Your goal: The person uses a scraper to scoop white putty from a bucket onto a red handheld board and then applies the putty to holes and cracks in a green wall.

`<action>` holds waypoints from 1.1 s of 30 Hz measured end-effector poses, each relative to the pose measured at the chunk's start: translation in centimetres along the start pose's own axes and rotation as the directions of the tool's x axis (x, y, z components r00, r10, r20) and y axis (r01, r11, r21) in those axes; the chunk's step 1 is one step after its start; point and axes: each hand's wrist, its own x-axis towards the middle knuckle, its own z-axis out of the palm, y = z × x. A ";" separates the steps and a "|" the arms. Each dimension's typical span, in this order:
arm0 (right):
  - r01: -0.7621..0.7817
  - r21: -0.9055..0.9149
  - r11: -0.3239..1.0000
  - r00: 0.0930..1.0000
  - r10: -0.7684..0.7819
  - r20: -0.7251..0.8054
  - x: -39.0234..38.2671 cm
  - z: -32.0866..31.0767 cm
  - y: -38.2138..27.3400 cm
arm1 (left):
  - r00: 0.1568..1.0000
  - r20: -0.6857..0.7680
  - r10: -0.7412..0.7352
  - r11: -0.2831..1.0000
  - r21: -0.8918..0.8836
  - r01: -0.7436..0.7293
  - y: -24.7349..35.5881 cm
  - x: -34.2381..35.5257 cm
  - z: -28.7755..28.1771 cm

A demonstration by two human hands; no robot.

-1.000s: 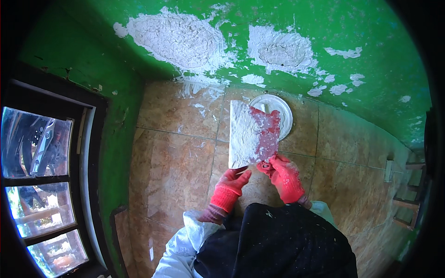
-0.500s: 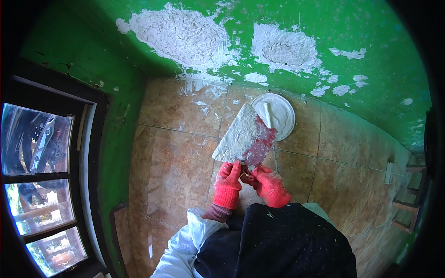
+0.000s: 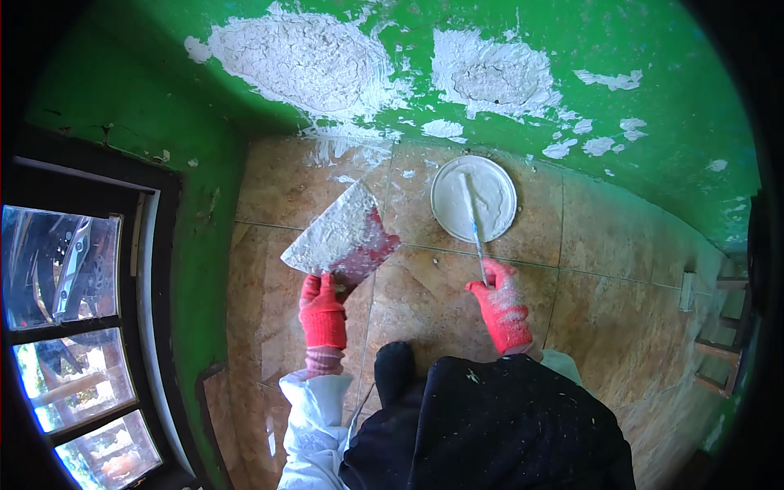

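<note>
My left hand [image 3: 323, 314], in a red glove, is closed on the lower edge of a wide, flat red plastering board [image 3: 347, 237]. White plaster cakes most of its face. To the right, my right hand [image 3: 501, 304], also red-gloved and smeared with plaster, grips the thin end of a long stirring tool [image 3: 476, 233]. The tool's far end is coated white and lies in a round tub [image 3: 433, 198] of wet white plaster. Whether that end is a blade or a plain stick is hidden by the plaster. The tub stands on the floor close to the wall.
The green wall [image 3: 596, 41] ahead carries large white plaster patches [image 3: 302, 65]. Brown floor tiles [image 3: 286, 245] have white splashes near the wall. A dark-framed window [image 3: 77, 327] is at the left. At the far right stands a wooden ladder-like frame [image 3: 720, 351]. My dark shoe [image 3: 394, 371] shows below.
The hands have parted. My left hand has carried the plastering board leftward, uncovering the tub. My right hand has let go of the board, moved right and taken hold of the stirring tool.
</note>
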 end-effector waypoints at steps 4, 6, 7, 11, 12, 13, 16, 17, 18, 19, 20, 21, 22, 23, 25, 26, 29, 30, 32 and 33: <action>0.034 -0.449 0.893 0.999 -0.015 0.047 1.7 -1.3 1.8 | 0.998 0.026 -0.049 0.989 0.141 0.045 0.3 1.3 -0.7; -0.049 -0.476 0.878 0.995 0.084 0.052 2.1 -1.1 2.6 | 0.998 0.030 -0.062 0.973 0.223 0.054 0.1 1.9 -0.5; -0.050 -0.474 0.879 0.995 0.084 0.050 2.5 -1.3 3.5 | 0.998 0.026 -0.057 0.968 0.244 0.049 -0.1 2.1 -0.3; 0.084 -0.532 0.843 0.980 -0.165 -0.107 3.7 -3.5 3.8 | 0.991 0.102 -0.087 0.941 0.334 0.049 0.4 2.8 -0.2; 0.156 -0.666 0.729 0.940 -0.317 -0.128 3.8 -4.0 2.4 | 0.992 0.098 -0.083 0.940 0.337 0.046 0.5 2.8 -0.3; 0.168 -0.762 0.625 0.907 -0.401 -0.129 3.6 -4.2 0.6 | 0.992 0.097 -0.081 0.914 0.403 0.035 0.6 2.6 -0.2; 0.021 -0.028 0.999 1.000 -0.022 -0.009 2.7 -3.0 0.0 | 0.979 0.130 -0.154 0.874 0.480 0.074 0.3 1.9 1.6; -0.250 0.734 0.631 0.965 0.098 0.245 3.3 -2.4 3.6 | 0.963 0.204 -0.176 0.876 0.479 0.059 0.0 1.6 2.7; -0.260 0.734 0.628 0.962 0.099 0.256 2.2 -1.9 0.7 | 0.951 0.243 -0.193 0.875 0.481 0.054 -0.1 1.4 3.0; -0.366 0.491 0.790 0.879 0.120 0.462 0.6 -1.5 -2.4 | 0.926 0.293 -0.237 0.895 0.438 0.090 0.2 1.0 3.2; -0.389 0.207 0.898 0.762 0.188 0.619 -0.5 -1.3 -4.7 | 0.925 0.297 -0.237 0.894 0.439 0.088 0.2 0.7 3.9; -0.389 0.210 0.897 0.765 0.188 0.616 -0.7 -0.9 -4.4 | 0.914 0.304 -0.269 0.874 0.475 0.099 0.2 0.6 4.5; -0.427 0.222 0.877 0.750 0.206 0.628 -0.8 -0.3 -3.7 | 0.902 0.310 -0.300 0.853 0.510 0.109 0.2 0.5 4.9; -0.466 0.231 0.854 0.732 0.225 0.642 -1.0 0.1 -3.7 | 0.886 0.385 -0.258 0.869 0.493 0.039 0.2 0.8 5.0; -0.466 0.251 0.849 0.768 0.246 0.591 -1.6 -0.2 -4.5 | 0.881 0.388 -0.269 0.924 0.363 0.122 0.2 0.1 5.1; -0.463 0.270 0.844 0.800 0.267 0.537 -1.8 -0.3 -5.0 | 0.876 0.394 -0.279 0.953 0.223 0.204 0.6 -0.5 5.7; -0.487 0.309 0.817 0.797 0.271 0.540 -2.1 0.7 -5.8 | 0.846 0.515 -0.139 0.946 -0.184 0.267 -1.9 -3.0 5.2; -0.486 0.311 0.817 0.802 0.274 0.531 -2.1 1.0 -5.9 | 0.848 0.462 -0.258 0.933 -0.110 0.344 -1.7 -4.4 6.2; -0.393 0.156 0.906 0.774 0.234 0.588 -2.2 1.2 -6.2 | 0.898 0.331 -0.290 0.953 0.009 0.304 -4.7 -4.4 6.2; -0.394 0.157 0.906 0.777 0.237 0.583 -2.0 1.1 -5.8 | 0.910 0.323 -0.258 0.937 -0.147 0.318 -5.1 -4.1 6.2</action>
